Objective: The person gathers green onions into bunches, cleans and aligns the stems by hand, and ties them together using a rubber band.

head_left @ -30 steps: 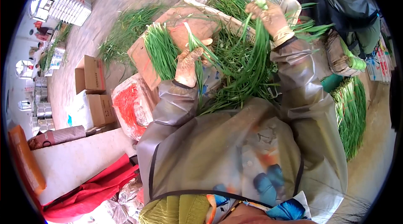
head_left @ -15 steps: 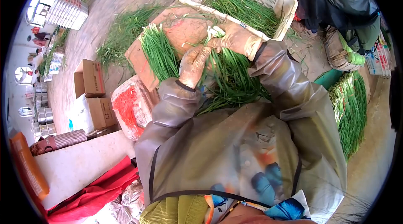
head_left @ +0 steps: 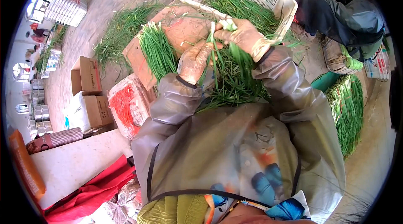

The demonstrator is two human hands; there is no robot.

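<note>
My right hand point(head_left: 243, 37), in a soiled glove, is closed around a small bunch of garlic chives point(head_left: 241, 58), pale stem ends up and leaves hanging down. Close beside it, my left hand point(head_left: 195, 62), also gloved, pinches a few chive stalks point(head_left: 212, 31) upright between thumb and fingers. Beneath both hands, a loose heap of chives point(head_left: 235, 85) lies on my lap. To the left, a neat pile of chives point(head_left: 157, 52) rests on a brown board point(head_left: 184, 24), white ends pointing away from me.
A white plastic crate point(head_left: 287, 12) with chives stands ahead. Loose greens point(head_left: 121, 33) litter the floor. Red ties point(head_left: 124, 106) lie on a wrapped block at left, near cardboard boxes point(head_left: 90, 75). Bundled chives point(head_left: 346, 110) stand at right. Another person point(head_left: 340, 14) works at upper right.
My hands have moved apart a little. The right hand's bunch has separated from the few stalks in my left hand. The other person's hand and greens have shifted right.
</note>
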